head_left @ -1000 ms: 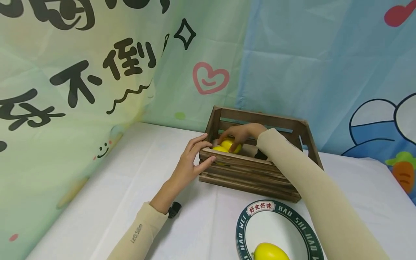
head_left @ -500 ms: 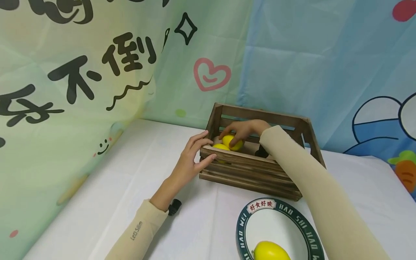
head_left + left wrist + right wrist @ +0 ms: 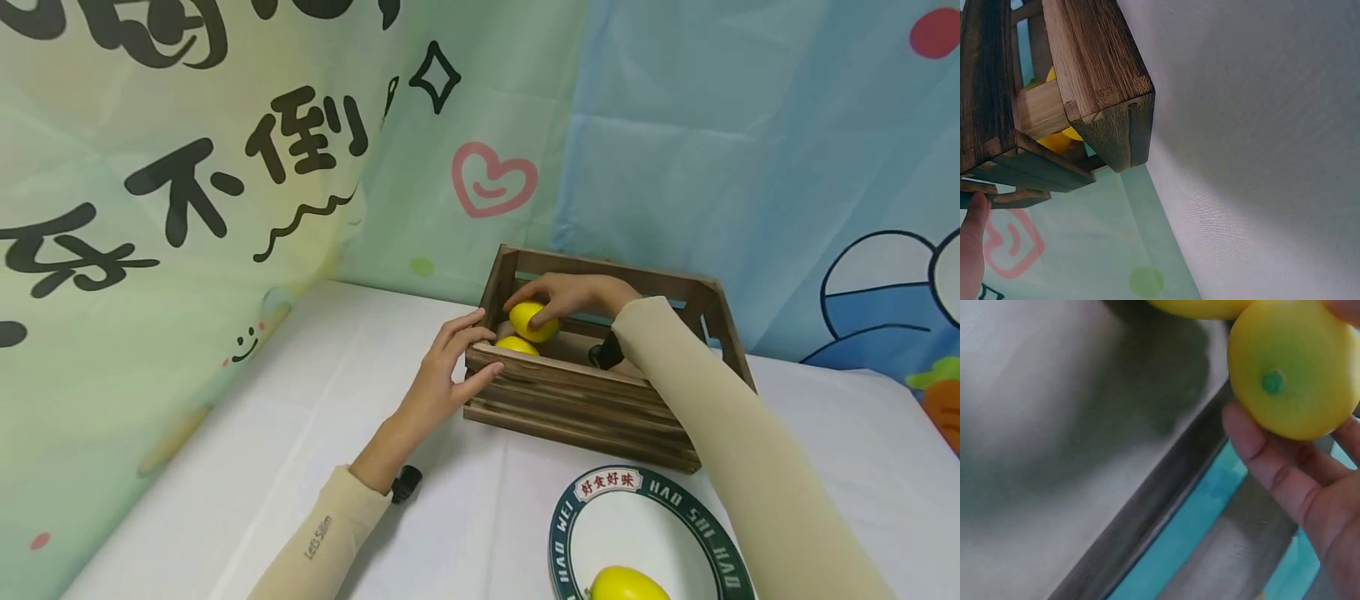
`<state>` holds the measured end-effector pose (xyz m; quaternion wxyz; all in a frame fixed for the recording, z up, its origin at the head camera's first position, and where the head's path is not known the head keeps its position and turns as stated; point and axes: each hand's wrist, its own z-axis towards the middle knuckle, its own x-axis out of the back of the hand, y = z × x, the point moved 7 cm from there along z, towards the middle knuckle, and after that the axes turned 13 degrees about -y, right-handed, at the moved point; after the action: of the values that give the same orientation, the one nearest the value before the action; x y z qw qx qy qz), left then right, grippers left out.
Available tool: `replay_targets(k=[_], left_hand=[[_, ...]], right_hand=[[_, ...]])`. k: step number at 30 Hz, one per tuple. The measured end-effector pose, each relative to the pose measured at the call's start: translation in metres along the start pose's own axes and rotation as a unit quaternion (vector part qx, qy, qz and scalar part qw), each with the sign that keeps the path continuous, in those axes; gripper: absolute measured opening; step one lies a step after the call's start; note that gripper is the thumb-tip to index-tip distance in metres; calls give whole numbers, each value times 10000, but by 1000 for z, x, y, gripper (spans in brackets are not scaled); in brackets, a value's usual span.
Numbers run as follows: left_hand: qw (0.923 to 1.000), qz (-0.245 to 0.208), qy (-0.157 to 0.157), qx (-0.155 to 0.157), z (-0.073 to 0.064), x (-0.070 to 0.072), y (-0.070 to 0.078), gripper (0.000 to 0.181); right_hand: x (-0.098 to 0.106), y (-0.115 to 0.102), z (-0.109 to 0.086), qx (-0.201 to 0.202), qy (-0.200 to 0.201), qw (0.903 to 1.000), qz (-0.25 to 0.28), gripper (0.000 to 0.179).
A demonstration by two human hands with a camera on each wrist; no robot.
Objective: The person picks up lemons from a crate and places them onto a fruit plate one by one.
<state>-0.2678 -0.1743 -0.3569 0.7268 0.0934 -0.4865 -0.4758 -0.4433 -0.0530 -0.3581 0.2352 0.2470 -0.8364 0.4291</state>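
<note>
My right hand (image 3: 573,293) reaches into the slatted wooden crate (image 3: 577,396) and grips a yellow lemon (image 3: 534,323). The right wrist view shows this lemon (image 3: 1291,375) with its green stem end facing the camera, fingers (image 3: 1272,462) under and beside it. Below it in the crate lies another lemon (image 3: 517,344), partly hidden by the front wall. My left hand (image 3: 442,375) rests on the crate's left front corner, fingers at the top edge and thumb against the front slats. In the left wrist view, a fingertip touches the crate (image 3: 1097,56).
A white plate (image 3: 562,542) with a dark green lettered rim stands in front of the crate, carrying a lemon (image 3: 628,583) cut off by the frame. Under everything is a white cloth (image 3: 465,517). A printed curtain (image 3: 675,150) hangs close behind the crate.
My right hand has lifted its lemon a little, up and apart from the other one in the crate. The left hand keeps its place on the crate's corner.
</note>
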Motion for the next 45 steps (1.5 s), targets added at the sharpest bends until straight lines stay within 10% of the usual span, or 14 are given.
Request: replay_targets(k=[12,45], left_hand=[[9999,-52,-82,127,-2,-1,0,34],[9997,-158,-105,154,1,-1,2,33]], right_hand=[[8,-16,-12,580,529,9953,569,54],[16,-29,-26,384,929,9919,771,53]])
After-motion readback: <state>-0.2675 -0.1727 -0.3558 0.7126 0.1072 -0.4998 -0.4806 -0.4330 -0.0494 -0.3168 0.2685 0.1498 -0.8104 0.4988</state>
